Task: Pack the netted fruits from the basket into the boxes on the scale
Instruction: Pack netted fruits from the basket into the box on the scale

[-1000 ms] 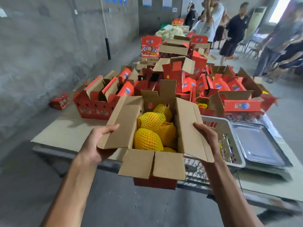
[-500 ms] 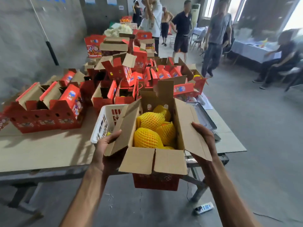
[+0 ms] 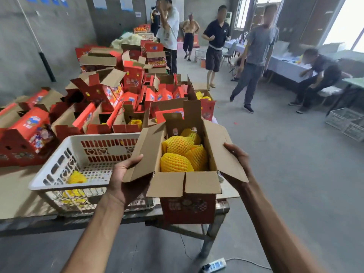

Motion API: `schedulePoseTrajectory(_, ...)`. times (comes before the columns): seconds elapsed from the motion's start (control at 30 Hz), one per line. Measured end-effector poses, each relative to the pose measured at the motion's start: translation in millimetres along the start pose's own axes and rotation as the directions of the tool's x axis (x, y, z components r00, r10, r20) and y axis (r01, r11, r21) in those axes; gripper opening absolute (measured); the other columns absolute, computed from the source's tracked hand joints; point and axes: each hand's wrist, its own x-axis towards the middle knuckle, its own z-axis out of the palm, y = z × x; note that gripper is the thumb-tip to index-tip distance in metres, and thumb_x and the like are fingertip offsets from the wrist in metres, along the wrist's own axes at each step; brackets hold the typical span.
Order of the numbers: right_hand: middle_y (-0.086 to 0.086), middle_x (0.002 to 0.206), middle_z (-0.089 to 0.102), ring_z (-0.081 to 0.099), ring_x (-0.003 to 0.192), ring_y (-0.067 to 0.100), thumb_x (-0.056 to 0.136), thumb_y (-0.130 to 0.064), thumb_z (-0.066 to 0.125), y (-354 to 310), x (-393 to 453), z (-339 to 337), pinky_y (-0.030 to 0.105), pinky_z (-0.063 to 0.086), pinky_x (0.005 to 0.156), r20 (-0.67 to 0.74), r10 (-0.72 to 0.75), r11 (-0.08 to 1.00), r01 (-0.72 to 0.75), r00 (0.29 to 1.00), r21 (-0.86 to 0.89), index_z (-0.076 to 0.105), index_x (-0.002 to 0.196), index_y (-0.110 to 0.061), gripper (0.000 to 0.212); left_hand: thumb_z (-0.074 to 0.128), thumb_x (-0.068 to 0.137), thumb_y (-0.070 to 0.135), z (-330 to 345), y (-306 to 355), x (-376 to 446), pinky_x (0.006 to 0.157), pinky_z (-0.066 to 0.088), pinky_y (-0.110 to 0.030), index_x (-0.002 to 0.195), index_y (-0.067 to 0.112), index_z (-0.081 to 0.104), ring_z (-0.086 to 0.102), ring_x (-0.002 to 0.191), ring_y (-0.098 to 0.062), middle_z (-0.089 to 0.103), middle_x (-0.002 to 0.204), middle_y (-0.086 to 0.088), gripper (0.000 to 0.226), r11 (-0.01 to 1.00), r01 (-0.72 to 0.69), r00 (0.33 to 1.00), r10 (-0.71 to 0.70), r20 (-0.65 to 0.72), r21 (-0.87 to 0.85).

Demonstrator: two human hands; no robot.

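Gripping from both sides, the two hands hold an open red box [image 3: 188, 208] up in front of the surface [image 3: 17, 196]. The left hand [image 3: 128, 180] is curled under the box's left flap and side wall, thumb lying on top of the flap. The right hand [image 3: 237, 166] is wrapped round the edge of the right flap, fingers underneath and thumb above. All four brown flaps are spread outward. Several netted fruits [image 3: 177, 162], wrapped in yellow foam mesh, are packed inside the box and fill it to just below the rim. A white slotted basket [image 3: 59, 170] is seen just left of the box on the surface, and one netted fruit [image 3: 76, 177] is left lying near its front wall. Behind the basket, many more red boxes [image 3: 102, 95] are crowded together with their flaps open, some showing yellow mesh inside. A white power strip [image 3: 214, 265] lies on the grey floor below. Several people [image 3: 254, 56] are seen standing or sitting further back in the room.
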Motion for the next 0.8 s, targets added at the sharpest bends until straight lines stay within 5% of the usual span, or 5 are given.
schedulePoseTrajectory(0.13,0.014,0.083,0.076,0.075,0.066,0.023,0.090,-0.025,0.059,-36.4,45.7,-33.2,0.031,0.058,0.051,0.045,0.034,0.998,-0.031,0.998,-0.058,0.080,0.097,-0.005,0.030,0.064,0.081,0.017,34.6,-3.5,46.1,0.082,0.059,-0.042,0.140,0.002,0.056,0.072,0.077,-0.028,0.071,0.096,-0.017,0.062,1.000,-0.014,1.000,0.014,-0.021,0.024)
schedulePoseTrajectory(0.27,0.015,0.089,0.073,0.072,0.068,0.025,0.097,-0.026,0.053,-66.0,103.9,-56.4,0.033,0.059,0.056,0.014,0.106,0.977,-0.102,0.994,-0.185,0.065,0.116,-0.004,0.031,0.062,0.087,0.014,51.8,0.8,97.8,0.056,0.062,-0.033,0.121,0.009,0.064,0.073,0.065,-0.024,0.073,0.081,-0.012,0.035,0.999,0.010,0.997,-0.007,-0.082,0.034)
schedulePoseTrajectory(0.43,0.004,0.073,0.075,0.069,0.063,0.016,0.096,-0.016,0.059,-84.3,195.0,-73.3,0.020,0.055,0.053,-0.058,0.013,0.955,-0.030,0.998,-0.294,0.070,0.092,-0.005,0.017,0.059,0.089,0.013,69.1,8.1,170.8,0.060,0.062,-0.034,0.119,0.013,0.066,0.074,0.072,-0.025,0.075,0.087,-0.012,0.030,0.995,-0.033,0.989,0.045,-0.138,0.089)
schedulePoseTrajectory(0.57,0.008,0.093,0.074,0.068,0.083,0.017,0.086,-0.020,0.072,-80.6,264.4,-85.4,0.026,0.056,0.075,-0.095,-0.022,0.921,-0.017,0.995,-0.390,0.072,0.100,-0.003,0.022,0.061,0.090,0.015,81.5,9.8,219.2,0.073,0.058,-0.040,0.123,0.016,0.064,0.072,0.085,-0.029,0.077,0.090,-0.012,0.033,0.990,-0.059,0.973,0.085,-0.214,0.126)
schedulePoseTrajectory(0.8,0.002,0.080,0.079,0.074,0.072,0.008,0.088,-0.011,0.070,-73.2,329.5,-107.7,0.015,0.054,0.057,-0.126,0.012,0.932,-0.057,0.992,-0.359,0.076,0.089,-0.008,0.006,0.065,0.090,0.021,104.0,10.5,274.1,0.077,0.059,-0.043,0.115,0.016,0.068,0.077,0.083,-0.033,0.078,0.101,-0.016,0.026,0.995,-0.016,0.962,0.042,-0.268,0.098)
